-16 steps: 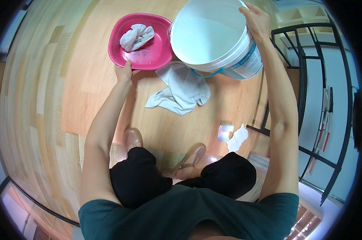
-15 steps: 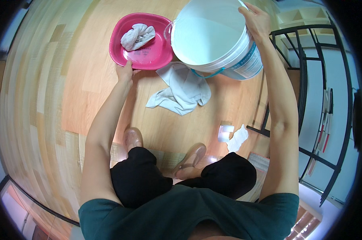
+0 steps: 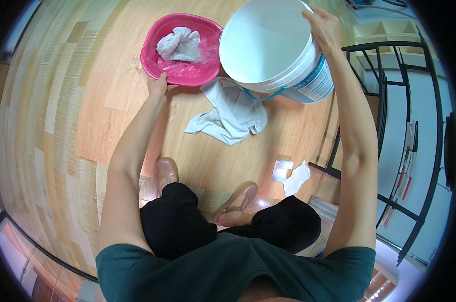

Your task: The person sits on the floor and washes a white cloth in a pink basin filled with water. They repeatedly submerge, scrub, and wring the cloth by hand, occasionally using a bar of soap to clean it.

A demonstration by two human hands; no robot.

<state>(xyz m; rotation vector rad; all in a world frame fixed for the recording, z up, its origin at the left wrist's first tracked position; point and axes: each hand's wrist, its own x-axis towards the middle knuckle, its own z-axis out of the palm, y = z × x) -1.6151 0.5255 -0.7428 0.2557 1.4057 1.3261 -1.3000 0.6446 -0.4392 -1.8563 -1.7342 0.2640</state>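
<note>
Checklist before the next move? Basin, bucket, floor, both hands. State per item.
1. Left grip on the pink basin: ok, thumb over its near rim.
2. Right grip on the white bucket: ok, at the right side of its rim.
3. Bucket mouth next to basin: ok, bucket tilted, its left edge at the basin's right rim.
4. Basin free of items: not ok, a crumpled rag is in it.
5. Floor clear: not ok, a white cloth lies there.
6. Bucket water level: cannot tell, pale interior shows no clear line.
</note>
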